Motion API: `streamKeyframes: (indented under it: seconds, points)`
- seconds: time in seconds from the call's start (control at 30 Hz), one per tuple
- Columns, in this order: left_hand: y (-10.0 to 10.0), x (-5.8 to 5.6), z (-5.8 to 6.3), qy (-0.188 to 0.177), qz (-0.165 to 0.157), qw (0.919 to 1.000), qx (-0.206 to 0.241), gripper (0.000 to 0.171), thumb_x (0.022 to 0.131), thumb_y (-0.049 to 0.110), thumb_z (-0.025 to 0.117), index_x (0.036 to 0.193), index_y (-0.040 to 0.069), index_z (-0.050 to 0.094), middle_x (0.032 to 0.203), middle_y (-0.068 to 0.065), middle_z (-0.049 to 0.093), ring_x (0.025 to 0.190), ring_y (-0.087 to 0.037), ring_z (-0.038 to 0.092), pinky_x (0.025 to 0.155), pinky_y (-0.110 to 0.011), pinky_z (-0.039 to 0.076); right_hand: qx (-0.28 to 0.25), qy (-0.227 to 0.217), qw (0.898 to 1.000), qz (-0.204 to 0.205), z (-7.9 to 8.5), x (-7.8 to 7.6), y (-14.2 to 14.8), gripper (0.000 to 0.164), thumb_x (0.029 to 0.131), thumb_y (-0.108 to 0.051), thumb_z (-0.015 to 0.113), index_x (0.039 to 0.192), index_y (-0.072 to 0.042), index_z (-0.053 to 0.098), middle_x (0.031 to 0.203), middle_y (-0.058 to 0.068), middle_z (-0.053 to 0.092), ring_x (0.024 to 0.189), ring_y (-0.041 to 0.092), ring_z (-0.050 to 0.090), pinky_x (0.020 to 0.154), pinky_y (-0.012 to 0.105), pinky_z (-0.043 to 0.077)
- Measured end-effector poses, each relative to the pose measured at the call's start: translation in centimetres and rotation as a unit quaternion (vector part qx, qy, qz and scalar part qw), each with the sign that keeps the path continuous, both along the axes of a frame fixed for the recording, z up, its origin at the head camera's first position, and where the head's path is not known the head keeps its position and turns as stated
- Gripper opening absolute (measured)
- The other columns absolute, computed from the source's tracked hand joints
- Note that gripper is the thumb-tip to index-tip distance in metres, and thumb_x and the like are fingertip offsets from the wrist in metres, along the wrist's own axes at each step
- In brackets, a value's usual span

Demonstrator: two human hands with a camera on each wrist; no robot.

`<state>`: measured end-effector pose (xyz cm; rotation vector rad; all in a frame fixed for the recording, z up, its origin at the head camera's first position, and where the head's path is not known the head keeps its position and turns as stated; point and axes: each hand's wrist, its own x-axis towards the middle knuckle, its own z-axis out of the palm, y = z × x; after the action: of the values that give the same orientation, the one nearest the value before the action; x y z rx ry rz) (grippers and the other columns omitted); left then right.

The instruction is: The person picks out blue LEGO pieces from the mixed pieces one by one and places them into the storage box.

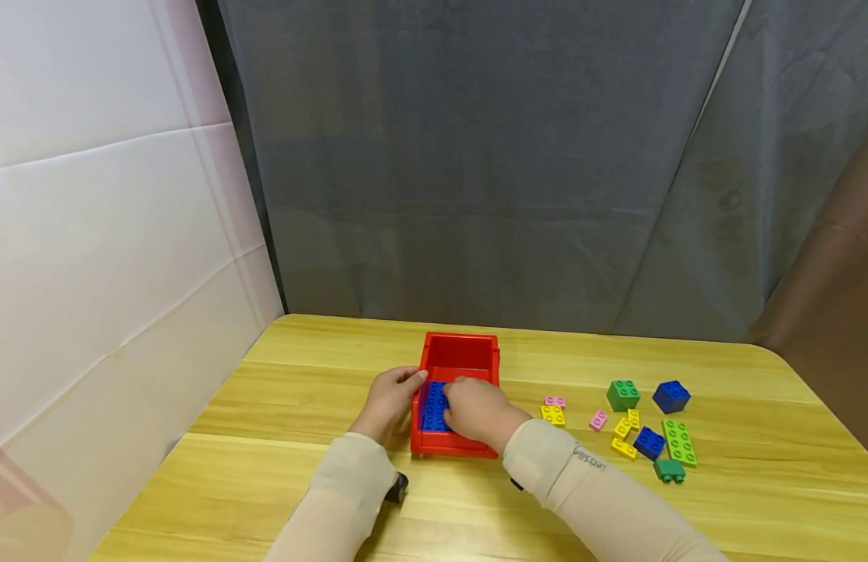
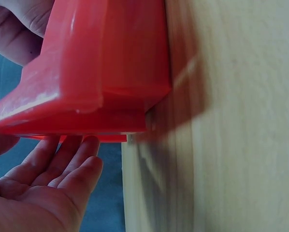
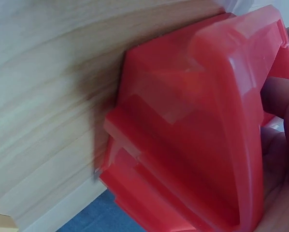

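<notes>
A red plastic bin (image 1: 462,445) stands on the table with a long blue building brick (image 1: 435,406) inside, at its left side. My left hand (image 1: 389,398) holds the bin's left wall, thumb at the rim; in the left wrist view the fingers (image 2: 67,164) lie along the outside of the bin (image 2: 110,53). My right hand (image 1: 478,407) reaches down into the bin with curled fingers at the right edge of the blue brick. In the right wrist view the bin wall (image 3: 183,111) hides the fingertips and the brick.
Right of the bin lie loose bricks: a yellow one (image 1: 553,415), pink ones (image 1: 599,421), a green block (image 1: 623,396), blue bricks (image 1: 671,396), small yellow ones (image 1: 624,448), a lime one (image 1: 679,443) and a dark green one (image 1: 669,470). A grey curtain (image 1: 441,172) hangs behind the table (image 1: 279,445).
</notes>
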<state>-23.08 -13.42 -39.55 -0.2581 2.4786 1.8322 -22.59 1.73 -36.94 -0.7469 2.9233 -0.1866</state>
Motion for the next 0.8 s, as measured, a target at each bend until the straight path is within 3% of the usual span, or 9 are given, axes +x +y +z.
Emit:
streamKeyframes:
  seconds: [0.4,0.6,0.8]
  points:
    - [0.0,0.0,0.0,0.001,0.002,1.0000,0.005,0.039,0.098,0.024,0.055,0.127,-0.002,0.059,0.129,-0.021,0.058,0.121,-0.038,0.052,0.103,-0.051,0.042,0.002,-0.002,1.000,0.000,0.2,0.3,0.0,0.047,0.091,-0.029,0.066,0.131,-0.006,0.059,0.126,0.012,0.063,0.113,0.026,0.061,0.095,0.041,0.051]
    - [0.0,0.0,0.0,0.007,0.002,1.0000,0.004,0.039,0.098,0.024,0.056,0.126,-0.004,0.059,0.127,-0.022,0.059,0.119,-0.038,0.053,0.102,-0.051,0.043,-0.043,0.016,0.999,0.014,0.7,0.1,0.6,0.049,0.092,-0.028,0.064,0.135,-0.005,0.056,0.135,0.012,0.057,0.125,0.027,0.053,0.102,0.042,0.045]
    - [0.0,0.0,-0.1,0.011,0.002,0.9999,0.001,0.039,0.098,0.024,0.055,0.126,-0.004,0.059,0.125,-0.021,0.060,0.116,-0.037,0.055,0.101,-0.049,0.044,-0.106,0.045,0.993,0.036,1.4,0.1,1.9,0.047,0.093,-0.027,0.064,0.135,-0.008,0.056,0.137,0.010,0.055,0.126,0.026,0.052,0.103,0.042,0.045]
